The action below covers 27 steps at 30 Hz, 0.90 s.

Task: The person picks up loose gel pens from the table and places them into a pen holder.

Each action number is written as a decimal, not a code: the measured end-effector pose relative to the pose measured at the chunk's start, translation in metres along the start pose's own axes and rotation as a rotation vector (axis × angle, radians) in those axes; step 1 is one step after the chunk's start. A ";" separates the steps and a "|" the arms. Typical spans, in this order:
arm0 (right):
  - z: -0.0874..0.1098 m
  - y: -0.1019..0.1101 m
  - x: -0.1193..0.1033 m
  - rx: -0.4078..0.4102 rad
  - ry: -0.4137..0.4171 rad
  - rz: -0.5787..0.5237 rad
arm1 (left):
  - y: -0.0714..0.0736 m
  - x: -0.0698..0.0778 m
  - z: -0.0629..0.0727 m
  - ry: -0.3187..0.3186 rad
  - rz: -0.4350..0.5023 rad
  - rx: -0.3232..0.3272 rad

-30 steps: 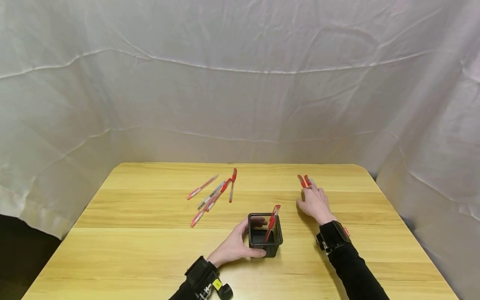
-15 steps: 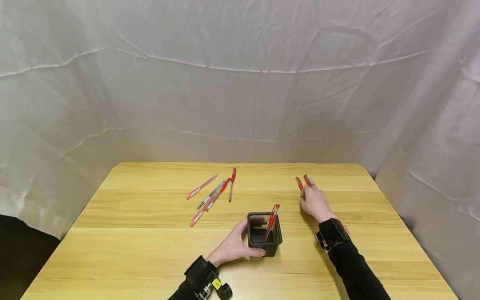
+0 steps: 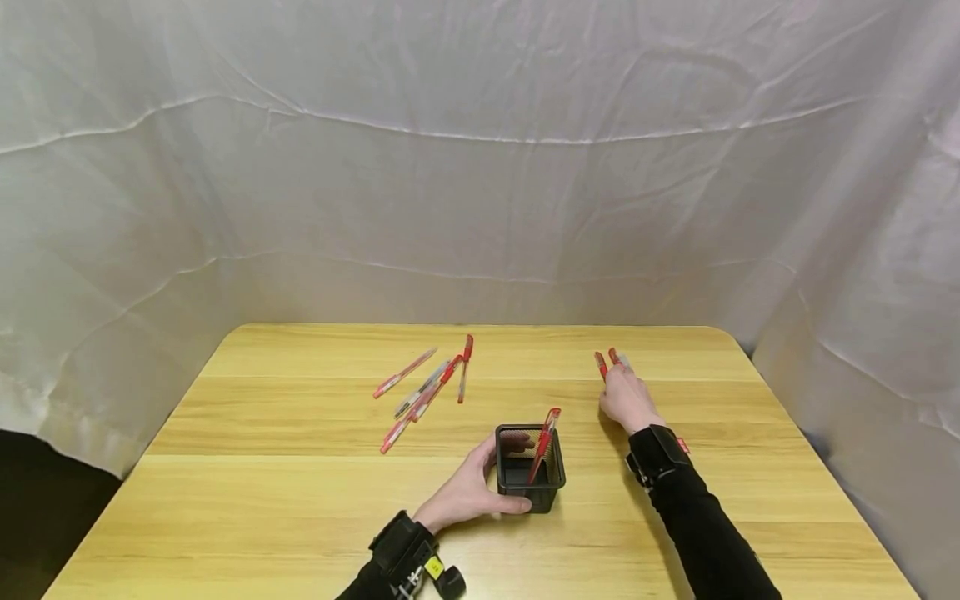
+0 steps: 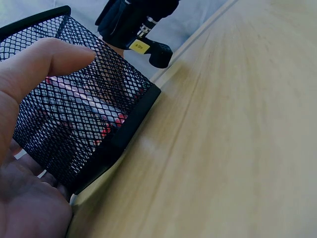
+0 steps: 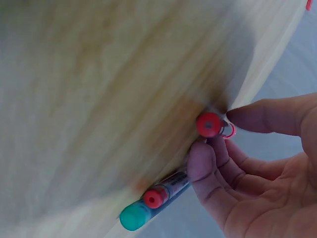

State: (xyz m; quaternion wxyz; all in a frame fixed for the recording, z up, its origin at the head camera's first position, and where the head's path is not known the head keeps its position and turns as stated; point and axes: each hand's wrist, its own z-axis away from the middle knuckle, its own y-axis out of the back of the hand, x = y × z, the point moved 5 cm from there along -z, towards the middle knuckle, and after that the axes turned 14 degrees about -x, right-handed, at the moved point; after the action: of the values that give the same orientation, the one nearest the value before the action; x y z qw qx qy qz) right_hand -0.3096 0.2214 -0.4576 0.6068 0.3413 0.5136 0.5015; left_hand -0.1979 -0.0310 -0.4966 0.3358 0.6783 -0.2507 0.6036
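Observation:
My left hand (image 3: 467,493) grips a square black mesh pen holder (image 3: 546,500), thumb across its near side and fingers around the far side. The holder stands upright on the table, with red-capped pens (image 3: 545,442) leaning inside it. In the right wrist view, my right hand (image 5: 262,173) pinches a red-ended pen (image 5: 209,125) between thumb and fingers, close over the table. Beside those fingers lie another red-ended pen (image 5: 154,198) and a green-ended pen (image 5: 134,216). From the head view, the right fingertips are mostly hidden behind the hand.
Left of centre on the wooden table (image 3: 262,500) lies a loose group of pens (image 3: 427,390), some crossing. One red-capped pen (image 3: 466,367) lies at its right side. Pale cloth (image 3: 480,208) hangs behind the table's far edge.
My right thumb has drawn in towards the fingers, and the left one of the pens there has shifted and turned slightly. The left hand and pen holder have stayed put.

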 end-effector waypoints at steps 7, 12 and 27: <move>0.004 -0.001 -0.003 -0.016 -0.015 0.023 | 0.000 0.000 -0.001 0.005 0.001 0.002; 0.009 -0.001 -0.005 -0.011 -0.010 0.016 | 0.000 0.000 0.000 0.005 0.012 0.001; 0.022 -0.005 0.000 -0.027 0.026 -0.094 | 0.000 0.000 -0.001 0.004 0.008 0.000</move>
State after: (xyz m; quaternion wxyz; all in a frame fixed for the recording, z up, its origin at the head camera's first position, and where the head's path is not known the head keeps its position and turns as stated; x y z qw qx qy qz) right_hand -0.2876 0.2227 -0.4571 0.6275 0.3019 0.5302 0.4838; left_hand -0.1979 -0.0303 -0.4963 0.3339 0.6760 -0.2529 0.6063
